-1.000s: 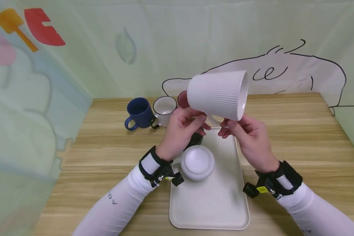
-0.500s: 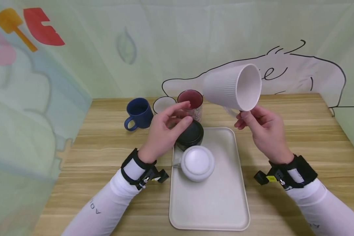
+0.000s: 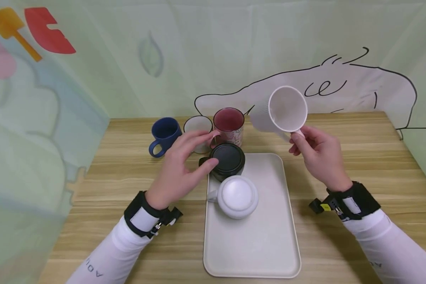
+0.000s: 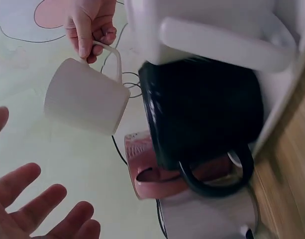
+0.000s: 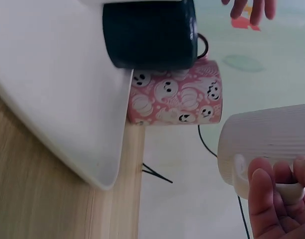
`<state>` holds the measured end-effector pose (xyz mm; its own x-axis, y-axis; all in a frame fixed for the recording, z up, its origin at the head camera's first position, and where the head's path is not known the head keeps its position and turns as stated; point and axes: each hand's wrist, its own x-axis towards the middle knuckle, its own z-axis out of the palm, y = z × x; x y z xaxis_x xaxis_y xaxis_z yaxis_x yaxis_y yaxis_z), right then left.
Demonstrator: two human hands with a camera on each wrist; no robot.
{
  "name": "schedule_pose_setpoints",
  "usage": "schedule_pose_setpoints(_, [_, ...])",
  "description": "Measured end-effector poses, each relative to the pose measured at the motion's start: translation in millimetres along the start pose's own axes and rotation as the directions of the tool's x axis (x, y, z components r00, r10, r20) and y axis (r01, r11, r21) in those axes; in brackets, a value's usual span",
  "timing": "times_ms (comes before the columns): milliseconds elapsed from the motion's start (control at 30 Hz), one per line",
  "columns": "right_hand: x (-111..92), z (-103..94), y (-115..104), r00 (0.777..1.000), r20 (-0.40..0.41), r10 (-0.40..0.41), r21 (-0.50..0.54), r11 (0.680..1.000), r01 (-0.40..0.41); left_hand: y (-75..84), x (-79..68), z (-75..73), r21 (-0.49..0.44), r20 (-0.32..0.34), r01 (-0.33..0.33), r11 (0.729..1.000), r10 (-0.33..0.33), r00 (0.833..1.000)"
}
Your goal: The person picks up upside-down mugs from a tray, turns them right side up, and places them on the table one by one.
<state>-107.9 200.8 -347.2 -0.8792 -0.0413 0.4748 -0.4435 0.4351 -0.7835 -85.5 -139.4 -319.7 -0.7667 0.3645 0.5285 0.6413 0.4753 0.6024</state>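
Note:
My right hand [image 3: 321,157] pinches the handle of a white ribbed mug [image 3: 262,116] and holds it in the air, tilted with its mouth toward me. In the left wrist view that mug [image 4: 85,97] hangs from the fingers by its handle. My left hand [image 3: 175,169] is spread with nothing in it, just left of a dark mug [image 3: 228,157] that stands upside down on the tray's far left corner. Nearer to me, a white mug [image 3: 238,197] is also upside down on the off-white tray [image 3: 255,252].
Behind the tray stand a blue mug [image 3: 166,132], a white mug with a dark rim [image 3: 198,124] and a pink mug [image 3: 230,122], all upright. The pink mug [image 5: 177,97] bears ghost faces and pumpkins. A wood-grain table [image 3: 358,165] lies under everything, with a printed cloth [image 3: 206,47] behind.
My left hand has let go of the raised mug and moved left and down, opening out. My right hand has moved right with the mug and turned its mouth toward me.

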Motion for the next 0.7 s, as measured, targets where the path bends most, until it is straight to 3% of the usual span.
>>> schedule_pose_setpoints(233, [3.7, -2.6, 15.7, 0.998, 0.055, -0.010, -0.093, 0.996, 0.015, -2.9, -16.6, -8.8, 0.142, 0.063, 0.006, 0.990, -0.015, 0.998])
schedule_pose_setpoints(500, [9.2, 1.0, 24.0, 0.988, 0.143, 0.059, -0.227, 0.974, -0.026, -10.1, -34.7, -13.2, 0.173, 0.076, 0.038, 0.984, -0.051, 0.996])
schedule_pose_setpoints(700, [13.6, 6.1, 31.4, 0.979, 0.178, 0.095, -0.266, 0.963, -0.045, -18.0, -45.8, -14.9, 0.204, 0.084, 0.057, 0.977, -0.076, 0.994])
